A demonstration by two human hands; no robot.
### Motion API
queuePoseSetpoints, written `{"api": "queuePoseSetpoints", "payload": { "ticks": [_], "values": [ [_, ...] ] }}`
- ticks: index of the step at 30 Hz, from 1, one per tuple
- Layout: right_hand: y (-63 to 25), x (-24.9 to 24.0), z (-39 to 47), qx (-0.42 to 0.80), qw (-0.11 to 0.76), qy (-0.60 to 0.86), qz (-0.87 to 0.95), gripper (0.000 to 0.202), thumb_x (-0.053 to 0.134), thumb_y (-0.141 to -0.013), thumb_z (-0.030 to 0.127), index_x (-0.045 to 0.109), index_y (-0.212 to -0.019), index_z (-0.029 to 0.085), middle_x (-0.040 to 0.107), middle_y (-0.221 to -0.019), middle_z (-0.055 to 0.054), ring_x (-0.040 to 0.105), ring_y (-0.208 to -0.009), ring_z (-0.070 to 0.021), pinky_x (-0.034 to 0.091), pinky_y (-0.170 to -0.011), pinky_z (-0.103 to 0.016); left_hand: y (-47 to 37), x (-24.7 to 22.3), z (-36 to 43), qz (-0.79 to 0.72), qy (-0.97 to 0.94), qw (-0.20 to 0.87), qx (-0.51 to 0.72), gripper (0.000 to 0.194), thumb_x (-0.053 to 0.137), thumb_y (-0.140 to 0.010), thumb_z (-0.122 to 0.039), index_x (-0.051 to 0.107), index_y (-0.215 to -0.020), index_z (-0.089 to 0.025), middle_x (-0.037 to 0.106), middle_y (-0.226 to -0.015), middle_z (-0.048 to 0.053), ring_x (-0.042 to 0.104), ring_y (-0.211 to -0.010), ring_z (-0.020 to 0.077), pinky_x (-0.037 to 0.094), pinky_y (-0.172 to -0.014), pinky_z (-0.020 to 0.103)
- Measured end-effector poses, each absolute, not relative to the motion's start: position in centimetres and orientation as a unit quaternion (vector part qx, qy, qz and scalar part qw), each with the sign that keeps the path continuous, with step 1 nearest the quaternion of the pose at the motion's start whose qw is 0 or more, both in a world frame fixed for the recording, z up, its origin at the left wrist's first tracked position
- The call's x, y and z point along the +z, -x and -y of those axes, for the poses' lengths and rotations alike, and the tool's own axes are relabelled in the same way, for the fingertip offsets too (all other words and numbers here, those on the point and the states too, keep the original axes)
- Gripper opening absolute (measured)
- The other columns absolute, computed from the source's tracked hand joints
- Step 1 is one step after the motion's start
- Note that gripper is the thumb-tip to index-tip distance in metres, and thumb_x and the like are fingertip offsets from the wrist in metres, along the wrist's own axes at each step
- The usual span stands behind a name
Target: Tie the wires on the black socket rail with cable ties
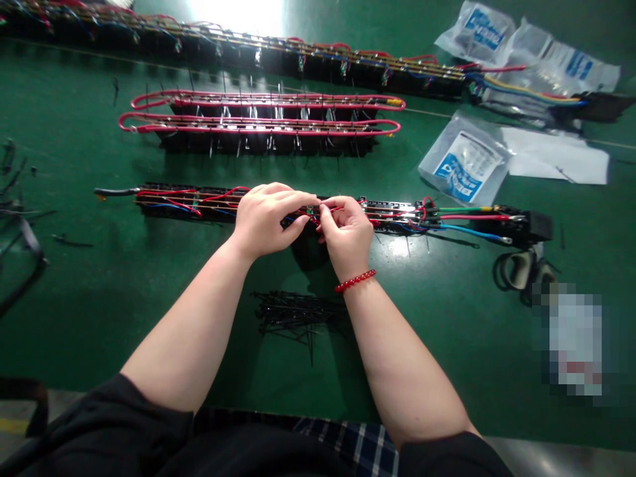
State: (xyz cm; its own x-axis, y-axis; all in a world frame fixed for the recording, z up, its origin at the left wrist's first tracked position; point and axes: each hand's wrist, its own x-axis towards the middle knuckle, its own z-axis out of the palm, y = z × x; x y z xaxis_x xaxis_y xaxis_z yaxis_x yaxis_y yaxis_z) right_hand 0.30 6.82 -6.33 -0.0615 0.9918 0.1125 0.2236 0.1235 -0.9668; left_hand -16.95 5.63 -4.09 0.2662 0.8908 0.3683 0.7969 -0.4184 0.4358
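Observation:
A long black strip assembly [166, 200] with red and blue wires along its top lies across the table in front of me. My left hand [267, 220] rests over its middle, fingers stretched out and thumb apart, the index fingertip meeting my right fingers. My right hand [348, 228] is closed in a pinch at the red wiring just right of it; what sits between the fingertips is too small to make out. Thicker green, red and blue cables [470, 217] leave the strip's right end beside a black block [539, 225]. Nearer me lies a pile of black cable ties [298, 311].
Behind are two shorter assemblies looped with thick red cable [268, 122] and a longer wired assembly [278, 56]. Plastic bags with blue print [467, 159] and white paper [556, 156] lie at right. Scissors [524, 271] sit near the block; black scraps [27, 232] lie left.

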Motion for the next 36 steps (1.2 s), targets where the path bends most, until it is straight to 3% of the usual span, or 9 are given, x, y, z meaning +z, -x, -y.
{"api": "queuePoseSetpoints", "payload": {
  "ticks": [16, 21, 26, 36],
  "values": [
    [-0.4, -6.6, -6.9, 0.426, 0.436, 0.507, 0.610, 0.014, 0.059, -0.093, 0.036, 0.066, -0.099, 0.026, 0.061, -0.060, 0.006, 0.057, -0.049, -0.0108, 0.047, -0.049, -0.024, 16.9, -4.1, -5.7, -0.539, -0.789, 0.081, 0.282, 0.033, 0.055, -0.088, -0.031, 0.073, -0.116, -0.027, 0.076, -0.115, 0.002, 0.067, -0.107, 0.0250, 0.049, -0.095, 0.043],
    [-0.3, -6.3, -6.8, 0.375, 0.433, 0.525, 0.629, 0.010, 0.059, -0.092, 0.033, 0.064, -0.093, 0.025, 0.058, -0.059, 0.006, 0.059, -0.055, -0.0118, 0.047, -0.059, -0.026, 16.8, -3.9, -5.6, -0.551, -0.780, 0.088, 0.282, 0.038, 0.056, -0.087, -0.032, 0.070, -0.123, -0.028, 0.076, -0.116, 0.002, 0.067, -0.106, 0.0253, 0.049, -0.095, 0.043],
    [-0.1, -5.7, -6.6, 0.283, 0.398, 0.567, 0.664, 0.009, 0.059, -0.091, 0.029, 0.064, -0.086, 0.023, 0.052, -0.057, 0.007, 0.051, -0.052, -0.0107, 0.040, -0.059, -0.026, 16.8, -3.8, -5.6, -0.551, -0.782, 0.094, 0.276, 0.040, 0.057, -0.086, -0.032, 0.068, -0.125, -0.028, 0.075, -0.118, 0.001, 0.066, -0.107, 0.0257, 0.049, -0.096, 0.043],
    [-0.1, -5.7, -6.6, 0.295, 0.404, 0.564, 0.657, 0.012, 0.061, -0.090, 0.033, 0.067, -0.087, 0.023, 0.051, -0.054, 0.007, 0.048, -0.050, -0.0098, 0.038, -0.057, -0.025, 16.8, -3.7, -5.6, -0.550, -0.782, 0.091, 0.278, 0.040, 0.056, -0.087, -0.032, 0.068, -0.125, -0.028, 0.075, -0.118, 0.002, 0.066, -0.107, 0.0251, 0.049, -0.095, 0.042]
  ]
}}
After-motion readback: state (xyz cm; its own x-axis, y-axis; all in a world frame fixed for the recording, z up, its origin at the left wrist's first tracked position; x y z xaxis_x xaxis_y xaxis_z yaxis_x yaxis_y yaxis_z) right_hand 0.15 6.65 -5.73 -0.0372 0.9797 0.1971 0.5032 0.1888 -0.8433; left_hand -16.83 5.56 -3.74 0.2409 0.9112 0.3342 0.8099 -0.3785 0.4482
